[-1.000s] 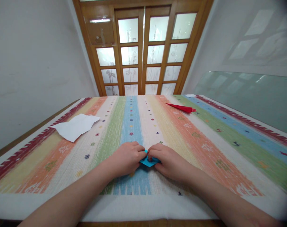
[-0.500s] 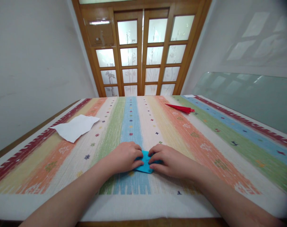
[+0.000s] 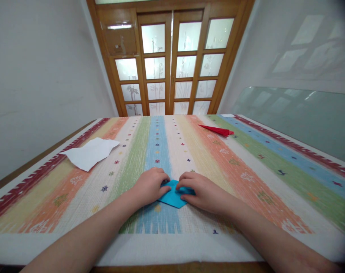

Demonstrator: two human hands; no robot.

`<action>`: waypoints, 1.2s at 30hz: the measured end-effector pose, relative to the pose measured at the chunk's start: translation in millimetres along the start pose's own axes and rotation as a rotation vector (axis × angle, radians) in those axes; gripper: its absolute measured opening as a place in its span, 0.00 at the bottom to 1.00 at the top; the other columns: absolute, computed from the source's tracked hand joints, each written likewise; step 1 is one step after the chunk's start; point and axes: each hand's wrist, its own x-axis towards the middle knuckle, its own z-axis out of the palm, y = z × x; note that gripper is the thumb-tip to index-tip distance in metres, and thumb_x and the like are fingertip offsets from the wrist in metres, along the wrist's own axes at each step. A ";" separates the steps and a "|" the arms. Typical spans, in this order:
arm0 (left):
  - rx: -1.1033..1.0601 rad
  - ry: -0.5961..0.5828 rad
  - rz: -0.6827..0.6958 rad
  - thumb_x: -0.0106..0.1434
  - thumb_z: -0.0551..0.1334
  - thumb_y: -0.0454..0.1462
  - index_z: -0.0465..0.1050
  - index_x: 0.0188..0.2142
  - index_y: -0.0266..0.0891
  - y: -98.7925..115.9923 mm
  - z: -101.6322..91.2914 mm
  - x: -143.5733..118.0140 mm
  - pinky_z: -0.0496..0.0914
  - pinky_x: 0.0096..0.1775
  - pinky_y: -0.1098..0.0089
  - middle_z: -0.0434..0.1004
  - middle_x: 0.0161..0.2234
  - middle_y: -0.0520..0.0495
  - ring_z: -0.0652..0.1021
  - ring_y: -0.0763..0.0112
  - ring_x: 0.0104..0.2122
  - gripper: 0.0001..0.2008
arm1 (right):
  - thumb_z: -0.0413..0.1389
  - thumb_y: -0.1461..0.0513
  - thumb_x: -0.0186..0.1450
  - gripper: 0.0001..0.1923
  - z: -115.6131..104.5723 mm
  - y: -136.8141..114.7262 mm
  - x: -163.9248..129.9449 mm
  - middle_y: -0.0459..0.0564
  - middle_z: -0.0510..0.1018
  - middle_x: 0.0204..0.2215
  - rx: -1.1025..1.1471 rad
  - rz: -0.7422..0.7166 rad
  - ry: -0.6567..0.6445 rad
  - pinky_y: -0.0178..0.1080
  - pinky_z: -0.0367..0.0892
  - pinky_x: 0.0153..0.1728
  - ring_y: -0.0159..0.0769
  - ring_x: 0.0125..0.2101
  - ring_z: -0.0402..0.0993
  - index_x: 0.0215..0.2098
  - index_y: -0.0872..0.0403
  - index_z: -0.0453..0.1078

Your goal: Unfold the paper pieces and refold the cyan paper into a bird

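As both hands rest on the table, I read the left hand (image 3: 150, 186) with fingers curled downward, fingertips pressing the left upper edge of the small folded sheet of turquoise paper (image 3: 172, 198). The hand is partly closed; I register pressing contact, not a lifted grasp. The right hand (image 3: 202, 192) lies at 3 o'clock from the left hand, fingers bent, fingertips pressing the right upper part of the same sheet. Its posture is likewise half closed and flat against the paper. The two sets of fingertips stand near each other over the sheet's far edge, not touching.

The turquoise sheet lies flat on the striped woven tablecloth (image 3: 246, 167), on the blue stripe, with one pointed corner toward 6 o'clock, exposed between the wrists.

Outward from the hands, I note a crumpled white sheet of paper (image 3: 89, 152) at 10 o'clock, well apart. A slim red folded paper shape (image 3: 218, 130) lies at 1 o'clock, well apart, near the far edge. Beyond the table at 12 o'clock stands a wooden door with frosted glass panes (image 3: 172, 64).
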 end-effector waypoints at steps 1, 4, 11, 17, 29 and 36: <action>-0.027 0.009 -0.006 0.63 0.65 0.38 0.78 0.41 0.40 -0.2 0.6 0.1 0.70 0.44 0.62 0.78 0.39 0.45 0.76 0.60 0.42 0.08 | 0.60 0.67 0.64 0.15 0.5 1.1 -0.1 0.50 0.78 0.43 0.000 0.011 0.027 0.40 0.66 0.46 0.40 0.44 0.73 0.49 0.48 0.76; -0.079 0.032 0.005 0.62 0.65 0.35 0.78 0.41 0.40 -0.3 2.3 0.4 0.69 0.47 0.63 0.78 0.39 0.46 0.76 0.61 0.42 0.07 | 0.63 0.67 0.61 0.28 2.0 5.1 0.1 0.52 0.76 0.48 -0.021 0.043 0.094 0.43 0.64 0.50 0.42 0.48 0.72 0.59 0.49 0.69; -0.082 0.005 0.067 0.63 0.64 0.33 0.79 0.36 0.42 -0.1 0.4 0.1 0.69 0.42 0.67 0.77 0.36 0.48 0.77 0.65 0.39 0.05 | 0.59 0.66 0.66 0.10 2.0 6.3 3.6 0.50 0.79 0.37 -0.046 0.003 0.012 0.40 0.65 0.42 0.39 0.40 0.73 0.44 0.50 0.79; 0.009 -0.076 0.215 0.65 0.62 0.33 0.80 0.36 0.42 1.0 -11.9 -2.7 0.69 0.41 0.66 0.79 0.39 0.47 0.77 0.64 0.39 0.07 | 0.59 0.65 0.68 0.09 0.8 5.3 2.7 0.50 0.80 0.38 -0.052 -0.017 -0.038 0.39 0.65 0.42 0.38 0.39 0.73 0.42 0.49 0.81; -0.029 -0.134 0.364 0.66 0.58 0.34 0.79 0.43 0.40 21.8 -21.6 -9.0 0.69 0.48 0.61 0.81 0.40 0.44 0.78 0.60 0.43 0.11 | 0.57 0.63 0.69 0.09 -4.9 2.8 -0.1 0.50 0.79 0.39 -0.030 -0.042 -0.090 0.39 0.65 0.42 0.38 0.39 0.73 0.42 0.48 0.80; 0.039 -0.157 0.366 0.63 0.66 0.42 0.78 0.38 0.40 30.9 -20.5 -9.3 0.69 0.45 0.61 0.80 0.36 0.45 0.78 0.59 0.40 0.09 | 0.59 0.60 0.68 0.08 -7.8 2.4 -0.7 0.51 0.78 0.40 -0.051 -0.063 -0.116 0.41 0.64 0.44 0.40 0.41 0.73 0.42 0.49 0.80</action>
